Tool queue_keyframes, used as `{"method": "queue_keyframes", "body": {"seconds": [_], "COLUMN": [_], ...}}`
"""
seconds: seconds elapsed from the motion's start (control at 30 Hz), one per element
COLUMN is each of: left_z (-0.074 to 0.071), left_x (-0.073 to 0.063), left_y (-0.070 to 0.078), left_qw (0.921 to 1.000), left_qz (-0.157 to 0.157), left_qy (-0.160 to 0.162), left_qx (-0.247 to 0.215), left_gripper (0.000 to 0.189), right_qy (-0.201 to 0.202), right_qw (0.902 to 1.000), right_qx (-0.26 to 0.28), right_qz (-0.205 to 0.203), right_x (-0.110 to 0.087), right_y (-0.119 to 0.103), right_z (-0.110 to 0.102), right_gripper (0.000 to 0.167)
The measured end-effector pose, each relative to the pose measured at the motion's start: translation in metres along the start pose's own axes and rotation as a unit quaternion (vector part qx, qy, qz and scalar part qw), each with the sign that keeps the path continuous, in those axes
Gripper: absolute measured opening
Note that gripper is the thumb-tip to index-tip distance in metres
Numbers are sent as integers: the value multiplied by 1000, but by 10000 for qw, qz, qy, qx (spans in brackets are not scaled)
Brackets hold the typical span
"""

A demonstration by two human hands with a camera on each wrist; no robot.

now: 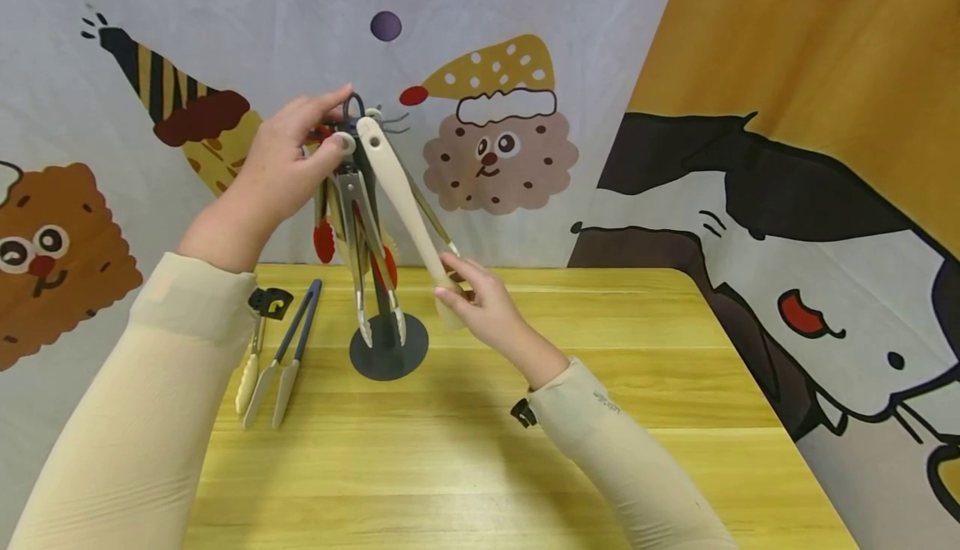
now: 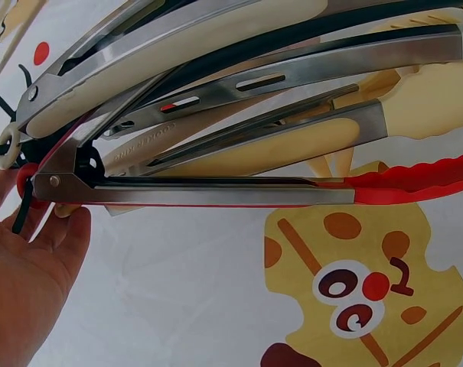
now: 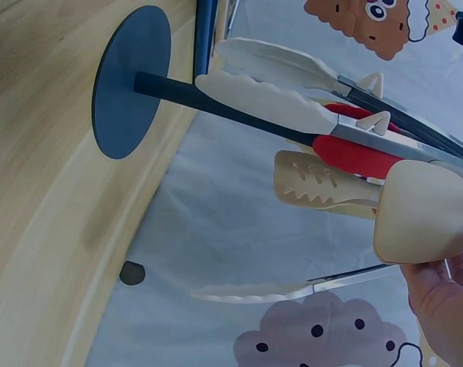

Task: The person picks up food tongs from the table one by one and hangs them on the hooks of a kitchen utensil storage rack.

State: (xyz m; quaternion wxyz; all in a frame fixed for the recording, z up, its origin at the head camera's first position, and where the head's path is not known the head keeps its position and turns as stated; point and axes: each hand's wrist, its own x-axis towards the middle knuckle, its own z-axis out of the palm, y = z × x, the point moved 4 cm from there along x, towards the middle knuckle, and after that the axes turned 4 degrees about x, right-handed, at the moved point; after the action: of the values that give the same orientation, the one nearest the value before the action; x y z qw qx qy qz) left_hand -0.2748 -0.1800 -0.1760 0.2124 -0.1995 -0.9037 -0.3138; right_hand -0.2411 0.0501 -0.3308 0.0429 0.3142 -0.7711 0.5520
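Observation:
A black utensil stand (image 1: 388,358) with a round base carries several hanging tongs. My left hand (image 1: 288,150) grips the stand's top, thumb at a white tong ring and index finger by the black loop. In the left wrist view, its fingers are close to red-tipped tongs (image 2: 216,193). My right hand (image 1: 487,304) holds a cream spatula (image 1: 405,200) near its flat head (image 3: 424,210). The spatula slants, its handle's holed end up beside the stand's top. White-tipped tongs (image 3: 269,103) and a beige slotted utensil head (image 3: 323,180) hang nearby.
On the wooden table (image 1: 525,467), left of the stand, lie blue-handled tongs (image 1: 288,358) and cream-tipped tongs (image 1: 249,379). Behind the table hangs a cartoon-printed cloth (image 1: 300,17). Another pair of white-tipped tongs (image 3: 292,290) hangs apart from the cluster.

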Motion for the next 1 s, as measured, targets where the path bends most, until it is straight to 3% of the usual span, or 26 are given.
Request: {"method": "queue_keyframes", "body": {"seconds": [1.0], "left_z": [0], "left_x": [0], "left_y": [1], "left_qw": [10000], "left_qz": [-50], "left_qy": [-27], "left_qx": [37], "left_gripper": [55], "right_qy": [-287], "right_qw": [9990], "right_qx": [80], "right_qz": [320], "right_x": [21], "right_y": [20], "right_z": [15], "right_gripper": [52]}}
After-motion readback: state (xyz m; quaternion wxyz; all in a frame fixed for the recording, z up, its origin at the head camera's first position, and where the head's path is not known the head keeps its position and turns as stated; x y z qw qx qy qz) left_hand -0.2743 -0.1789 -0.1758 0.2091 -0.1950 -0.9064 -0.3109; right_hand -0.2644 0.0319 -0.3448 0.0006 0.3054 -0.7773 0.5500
